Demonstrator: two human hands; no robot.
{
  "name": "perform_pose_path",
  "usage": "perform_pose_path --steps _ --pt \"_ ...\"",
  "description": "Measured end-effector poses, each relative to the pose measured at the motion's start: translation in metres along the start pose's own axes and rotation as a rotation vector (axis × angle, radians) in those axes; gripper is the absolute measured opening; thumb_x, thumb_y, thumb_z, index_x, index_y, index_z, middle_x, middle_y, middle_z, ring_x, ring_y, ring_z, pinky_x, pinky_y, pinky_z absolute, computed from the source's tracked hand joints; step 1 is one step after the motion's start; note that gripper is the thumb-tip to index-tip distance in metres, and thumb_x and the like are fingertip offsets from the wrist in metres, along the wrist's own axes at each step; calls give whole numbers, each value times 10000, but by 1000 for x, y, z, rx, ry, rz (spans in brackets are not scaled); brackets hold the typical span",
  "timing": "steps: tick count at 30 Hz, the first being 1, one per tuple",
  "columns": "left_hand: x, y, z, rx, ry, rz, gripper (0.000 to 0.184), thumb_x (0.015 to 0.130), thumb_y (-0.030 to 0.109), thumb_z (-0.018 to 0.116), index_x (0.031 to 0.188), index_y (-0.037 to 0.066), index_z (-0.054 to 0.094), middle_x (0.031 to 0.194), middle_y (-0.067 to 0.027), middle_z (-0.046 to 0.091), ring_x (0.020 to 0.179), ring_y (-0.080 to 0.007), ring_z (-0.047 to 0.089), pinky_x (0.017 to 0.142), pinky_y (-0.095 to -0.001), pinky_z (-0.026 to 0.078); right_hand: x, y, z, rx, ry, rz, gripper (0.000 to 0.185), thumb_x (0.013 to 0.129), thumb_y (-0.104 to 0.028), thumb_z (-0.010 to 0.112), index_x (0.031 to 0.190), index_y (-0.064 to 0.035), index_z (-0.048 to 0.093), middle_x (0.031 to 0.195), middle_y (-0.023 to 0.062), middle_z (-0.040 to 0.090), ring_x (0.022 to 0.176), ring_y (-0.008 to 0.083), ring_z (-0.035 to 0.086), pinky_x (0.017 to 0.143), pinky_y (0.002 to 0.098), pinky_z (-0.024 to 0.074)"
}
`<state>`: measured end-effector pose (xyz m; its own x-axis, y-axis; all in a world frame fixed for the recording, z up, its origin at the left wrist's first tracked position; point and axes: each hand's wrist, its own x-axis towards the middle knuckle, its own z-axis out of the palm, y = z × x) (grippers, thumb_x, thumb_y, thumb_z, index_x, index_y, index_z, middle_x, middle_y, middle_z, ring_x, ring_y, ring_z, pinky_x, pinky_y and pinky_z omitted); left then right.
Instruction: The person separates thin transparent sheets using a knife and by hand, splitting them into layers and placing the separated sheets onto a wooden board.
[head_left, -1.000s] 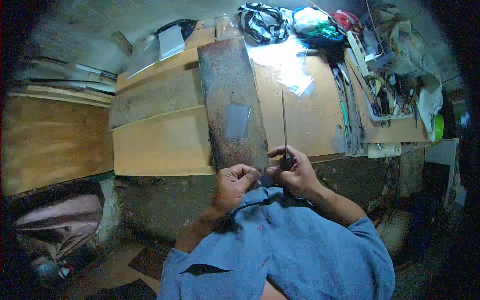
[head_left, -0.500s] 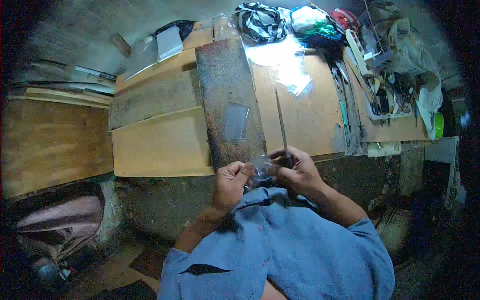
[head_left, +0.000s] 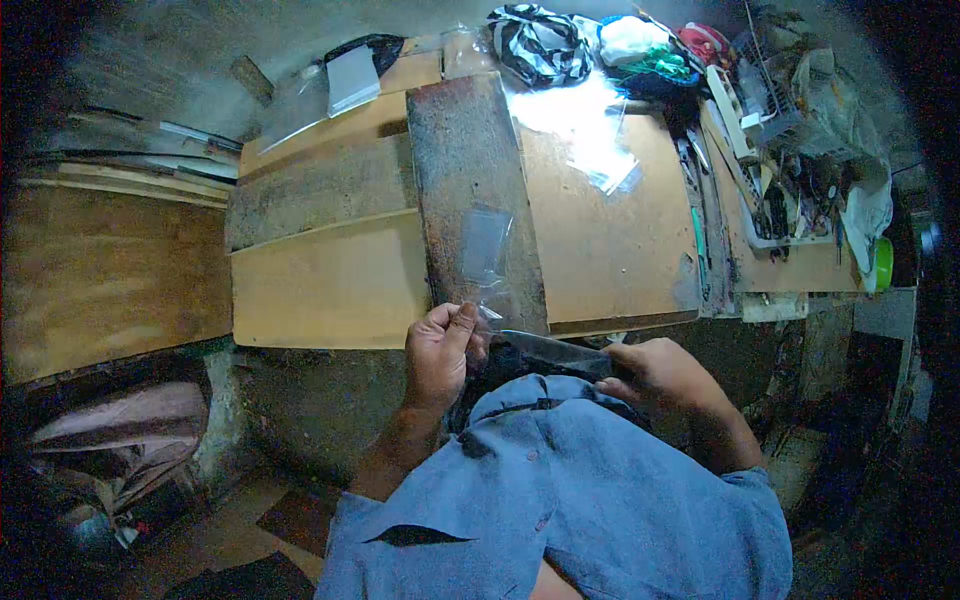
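Note:
My left hand (head_left: 440, 350) is closed, pinching one end of a clear plastic piece (head_left: 560, 352) near the front end of the dark board. The plastic stretches across in front of my shirt to my right hand (head_left: 665, 378), whose fingers are closed on its other end. The thin rod that was in my right hand does not show clearly. On the dark worn board (head_left: 460, 140) lies a small clear plastic packet (head_left: 485, 243), just beyond my left hand.
Plastic sheets (head_left: 608, 165) lie under bright light. A striped bag (head_left: 540, 45) stands at the back. On the right are a tool tray (head_left: 790, 240), a white power strip (head_left: 733, 110) and a green container (head_left: 883, 262). White sheets (head_left: 352, 80) rest at the back left.
My hands have moved apart, the right one to the right and slightly down, with the plastic now stretched between them. The upright rod at my right hand is no longer visible.

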<state>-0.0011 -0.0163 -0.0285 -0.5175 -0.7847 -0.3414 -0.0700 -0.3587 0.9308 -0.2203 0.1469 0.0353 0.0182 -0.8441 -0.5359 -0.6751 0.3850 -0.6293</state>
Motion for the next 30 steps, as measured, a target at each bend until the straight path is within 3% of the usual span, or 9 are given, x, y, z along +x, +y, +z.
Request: perform_pose_path --steps 5,8,11,13,20,26,29,30 --pt "-5 5 -2 -146 -10 -125 234 896 224 593 784 18 588 631 -22 577 519 -78 515 483 -217 426 7 2 4 -30 44 -21 343 805 -330 633 960 -34 557 771 203 596 731 396 582 616 445 456" --pt "-8 4 -2 24 -38 -84 178 882 178 613 841 5 614 654 -13 589 543 -69 521 503 -209 434 13 6 6 -39 68 -58 360 807 -334 629 997 -36 561 790 201 602 749 397 585 625 443 462" --pt "-11 9 0 0 -135 -117 128 864 131 628 865 3 625 676 -3 601 563 -60 518 517 -205 428 20 3 7 12 81 -97 344 852 -358 564 997 -46 555 810 204 624 761 401 597 673 470 475" --pt "-12 9 0 -4 -202 -143 110 856 114 631 857 4 631 685 0 605 571 -59 518 526 -206 425 27 -3 4 -53 -49 -7 347 852 -366 562 978 -42 561 826 213 626 776 406 597 686 472 475" --pt "-21 19 1 87 -447 -427 96 825 99 649 793 9 655 696 -4 612 608 -76 530 571 -234 436 45 -12 3 -66 -80 -73 339 825 -337 596 1022 -62 570 772 205 609 726 408 588 635 465 460" --pt "-24 11 -5 106 -548 -355 91 814 95 658 793 7 659 709 -18 624 636 -82 546 599 -245 449 52 -13 -2 -77 -72 -96 324 806 -347 615 967 -68 580 743 194 610 712 398 597 611 460 462" --pt "-27 31 -8 172 -614 -406 86 814 81 655 780 2 653 711 -19 626 649 -77 549 611 -241 454 50 4 -14 -132 -57 -62 316 802 -343 626 939 -61 595 734 193 608 698 392 597 604 449 466" --pt "-27 30 -9 171 -614 -405 86 814 81 655 780 2 653 711 -19 626 649 -77 549 611 -241 454 49 12 -18 -121 128 11 312 807 -343 626 922 -54 596 727 196 601 686 384 594 596 436 465"
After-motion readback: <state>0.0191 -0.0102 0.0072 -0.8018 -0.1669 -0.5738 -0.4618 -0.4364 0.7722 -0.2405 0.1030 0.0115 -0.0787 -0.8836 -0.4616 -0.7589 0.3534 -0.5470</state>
